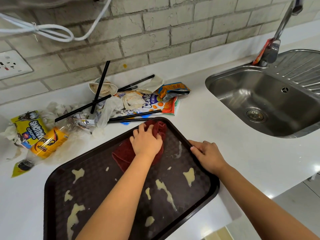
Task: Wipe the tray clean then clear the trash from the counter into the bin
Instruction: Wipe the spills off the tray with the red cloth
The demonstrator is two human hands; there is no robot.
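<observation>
Now, tray (57, 174): dark brown, lying on the white counter (242, 149) near its front edge, skewed, with pale yellowish smears over its near half
Cloth (124, 153): dark red, bunched on the tray's far part
Left hand (146, 141): on top of the cloth, fingers curled into it and gripping it
Right hand (206, 153): on the tray's right rim, fingers bent over the edge and holding it
Trash (131, 101): heaped on the counter just behind the tray, with snack wrappers, crumpled tissue, paper cups and black straws (102, 84)
Bottle (50, 142): crushed plastic with an orange label, lying left of the tray beside a yellow packet (30, 127)
Sink (259, 101): steel, well to the right, tap (275, 47) behind it
</observation>
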